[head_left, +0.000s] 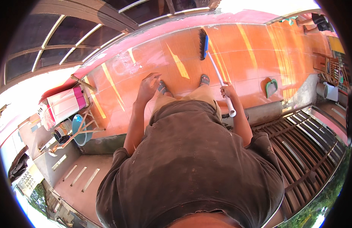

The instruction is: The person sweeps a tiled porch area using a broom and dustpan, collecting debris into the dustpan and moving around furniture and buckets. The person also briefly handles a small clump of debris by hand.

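A broom with a white handle [215,65], a blue head [206,45] and dark bristles is in my right hand [229,91]. My fingers wrap round the handle near its thick lower end, which points back toward me. The broom's head is on the orange tiled floor [236,57], ahead and slightly right of my feet. My left hand [149,85] is raised to the left of my body, fingers loosely stretched and holding nothing. Beyond my right hand, a green dustpan-like thing [272,88] lies on the tiles.
A blue-green basin [81,130] and a wooden stand [88,119] are at the left, beside a white and magenta box-like thing [66,102]. A metal railing [301,140] runs at the right. A grey bucket [323,90] stands at the far right. Windows [66,41] line the far wall.
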Demonstrator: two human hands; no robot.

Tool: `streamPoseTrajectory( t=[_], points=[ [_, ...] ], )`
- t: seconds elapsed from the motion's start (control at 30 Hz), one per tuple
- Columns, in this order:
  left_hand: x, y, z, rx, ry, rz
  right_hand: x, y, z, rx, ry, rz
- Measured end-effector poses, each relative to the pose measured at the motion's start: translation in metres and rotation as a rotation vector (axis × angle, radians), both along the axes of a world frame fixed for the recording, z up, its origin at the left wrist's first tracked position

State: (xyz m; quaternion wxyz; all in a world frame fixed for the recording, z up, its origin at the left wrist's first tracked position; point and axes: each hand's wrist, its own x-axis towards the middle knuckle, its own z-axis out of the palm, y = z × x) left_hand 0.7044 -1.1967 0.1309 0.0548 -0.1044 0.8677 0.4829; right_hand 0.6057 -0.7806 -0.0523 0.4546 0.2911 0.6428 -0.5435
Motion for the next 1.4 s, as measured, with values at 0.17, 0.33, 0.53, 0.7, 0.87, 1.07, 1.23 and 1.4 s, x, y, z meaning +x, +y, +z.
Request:
streamPoseTrajectory(
  t=[0.17,0.33,0.53,0.7,0.87,1.07,1.23,1.4],
  points=[
    [0.04,-0.092,-0.023,-0.074,0.082,-0.026,0.028,-0.011,-0.035,0.338,0.223,-0.15],
    [0.073,-0.169,-0.028,-0.053,0.118,0.044,0.03,-0.068,-0.087,0.086,0.196,0.059],
    [0.096,-0.222,-0.033,-0.06,0.193,0.14,0.088,-0.253,-0.117,-0.034,0.116,0.291],
    [0.139,-0.226,-0.041,-0.087,0.169,0.278,0.062,-0.352,-0.033,-0.352,-0.304,0.216],
    [0.163,-0.212,-0.038,-0.13,0.135,0.356,0.022,-0.319,0.011,-0.389,-0.267,0.313],
    [0.192,-0.188,-0.026,-0.129,0.123,0.51,0.016,-0.231,0.01,-0.085,-0.11,0.385],
    [0.208,-0.184,-0.027,-0.075,0.099,0.598,0.02,-0.202,0.008,0.168,0.003,0.449],
    [0.217,-0.219,-0.028,-0.124,0.198,0.634,0.038,-0.209,-0.013,0.098,-0.102,0.332]
  ],
)
